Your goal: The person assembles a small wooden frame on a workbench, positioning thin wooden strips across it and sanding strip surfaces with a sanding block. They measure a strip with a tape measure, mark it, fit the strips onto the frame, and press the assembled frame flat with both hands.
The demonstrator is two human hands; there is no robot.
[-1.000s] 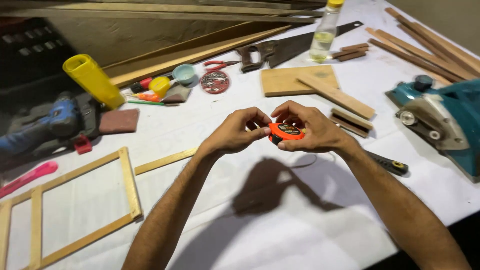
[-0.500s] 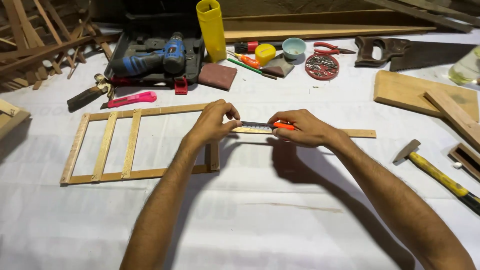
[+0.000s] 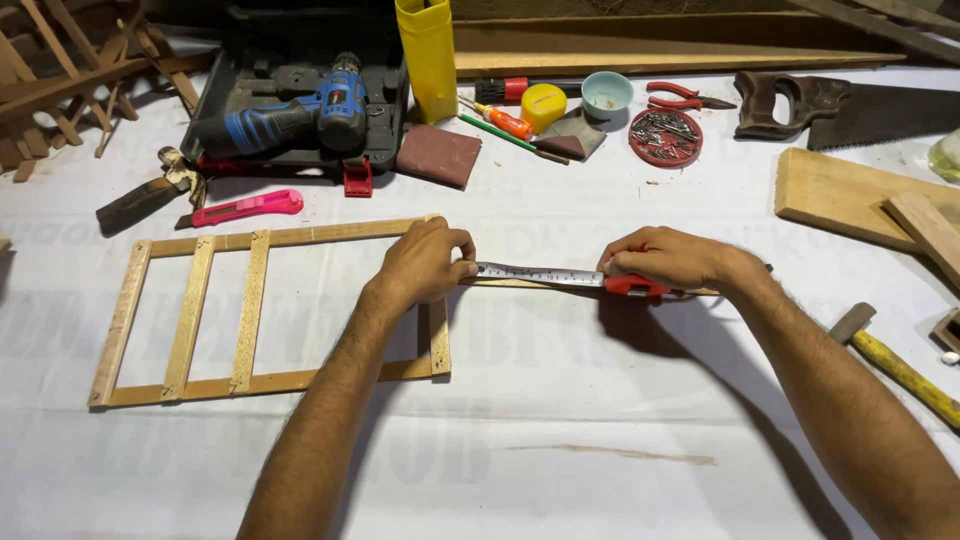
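Observation:
My left hand [image 3: 425,262] pinches the free end of a tape measure blade [image 3: 535,273] at the right end of a wooden ladder-like frame [image 3: 250,305]. My right hand [image 3: 665,258] grips the orange tape measure case [image 3: 636,286] about a hand's width to the right. The blade is stretched between the two hands along a thin wooden strip [image 3: 520,285] lying on the white table cover; most of the strip is hidden under the blade and my hands.
A blue cordless drill [image 3: 290,112] lies in its black case, beside a yellow tube [image 3: 428,55]. A pink utility knife [image 3: 248,207], sanding block [image 3: 438,155], nail tin [image 3: 666,136], red pliers [image 3: 685,95], handsaw [image 3: 845,105], boards [image 3: 860,195] and yellow-handled hammer [image 3: 895,365] surround the work.
The view has swung left from the table's right side. My hands have moved down onto the strip beside the frame, and the tape blade has been pulled out between them.

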